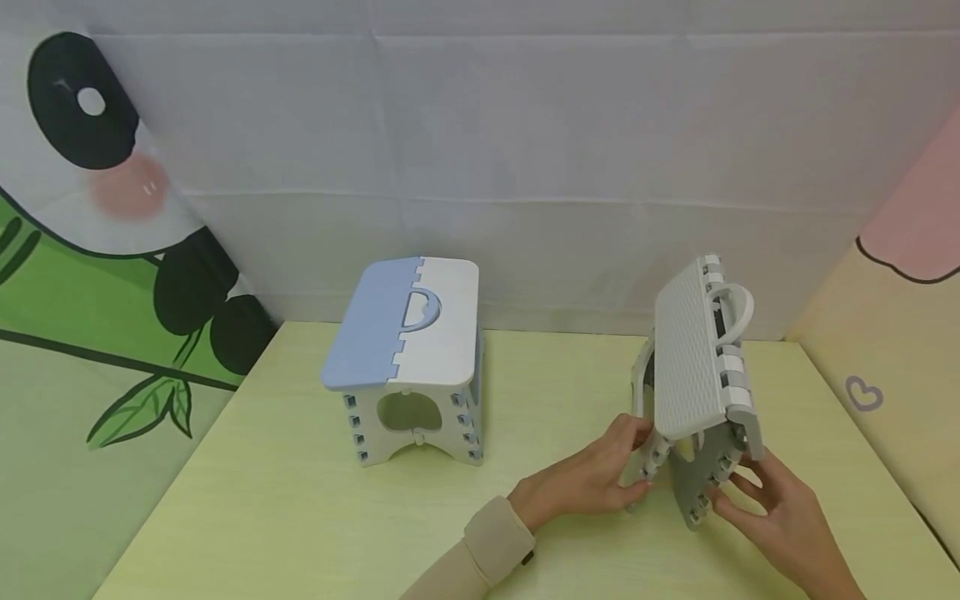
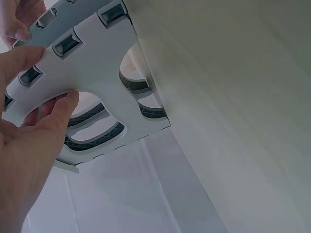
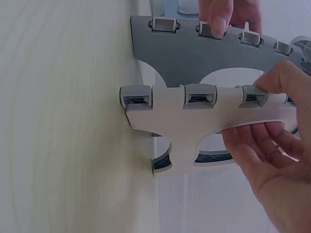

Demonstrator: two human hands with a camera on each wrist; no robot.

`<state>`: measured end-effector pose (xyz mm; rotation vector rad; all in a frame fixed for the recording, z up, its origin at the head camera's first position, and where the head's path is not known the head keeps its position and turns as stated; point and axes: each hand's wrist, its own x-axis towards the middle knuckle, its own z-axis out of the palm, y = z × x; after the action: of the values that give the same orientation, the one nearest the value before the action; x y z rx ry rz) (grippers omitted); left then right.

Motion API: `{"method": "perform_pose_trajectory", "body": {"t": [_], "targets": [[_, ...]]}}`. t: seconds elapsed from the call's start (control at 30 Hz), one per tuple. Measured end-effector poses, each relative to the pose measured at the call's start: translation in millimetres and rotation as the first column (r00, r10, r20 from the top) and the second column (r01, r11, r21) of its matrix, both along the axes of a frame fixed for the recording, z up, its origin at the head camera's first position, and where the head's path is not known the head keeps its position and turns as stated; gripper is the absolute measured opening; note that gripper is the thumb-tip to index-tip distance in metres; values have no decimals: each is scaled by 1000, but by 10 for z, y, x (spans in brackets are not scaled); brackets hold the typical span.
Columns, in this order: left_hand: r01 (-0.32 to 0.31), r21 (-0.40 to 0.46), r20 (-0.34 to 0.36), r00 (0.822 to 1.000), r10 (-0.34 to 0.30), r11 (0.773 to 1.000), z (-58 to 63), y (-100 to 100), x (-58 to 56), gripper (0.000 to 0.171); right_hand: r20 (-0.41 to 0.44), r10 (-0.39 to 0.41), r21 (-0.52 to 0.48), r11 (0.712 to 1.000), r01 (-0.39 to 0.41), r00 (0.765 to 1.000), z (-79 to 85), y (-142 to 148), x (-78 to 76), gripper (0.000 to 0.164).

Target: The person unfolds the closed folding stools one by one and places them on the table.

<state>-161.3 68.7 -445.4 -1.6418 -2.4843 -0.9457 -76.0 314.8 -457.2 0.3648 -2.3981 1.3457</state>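
Observation:
A grey-white folding stool (image 1: 684,358), partly folded, stands tilted at the right of the table, its seat halves bent along the hinge and its loop handle sticking out to the right. My left hand (image 1: 581,482) grips its left leg panel, fingers hooked through the cutout, as the left wrist view shows on the panel (image 2: 104,58). On the opposite panel (image 3: 180,111), my right hand (image 1: 783,517) holds the hinged edge, thumb on top and fingers in the opening. The two leg panels stand apart beneath the seat.
A blue-and-white folding stool (image 1: 438,350) stands unfolded left of the middle of the pale yellow-green table (image 1: 262,517). Behind the table hangs a creased light cloth (image 1: 525,125). Printed cartoon panels (image 1: 82,208) flank the table at both sides.

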Motion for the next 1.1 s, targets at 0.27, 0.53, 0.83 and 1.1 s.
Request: {"method": "perform_pose_trajectory", "body": {"t": [0.27,0.53,0.83,1.1], "targets": [[0,26,-8,1000,1,1000,-3,-26,4,56,15,-25,15,1000,25,1000,-10,32,-5,78],[-8,26,4,1000,8,1000,-9,-62,1,58,40,-39,18,999,38,998,-12,84,0,77],[-28,16,-2,1000,28,999,0,-90,-3,58,35,-34,14,999,33,999,-11,115,5,79],[-21,41,22,1000,20,999,13,-116,-6,59,9,2,-1,1000,-2,1000,-11,145,11,83]]}}
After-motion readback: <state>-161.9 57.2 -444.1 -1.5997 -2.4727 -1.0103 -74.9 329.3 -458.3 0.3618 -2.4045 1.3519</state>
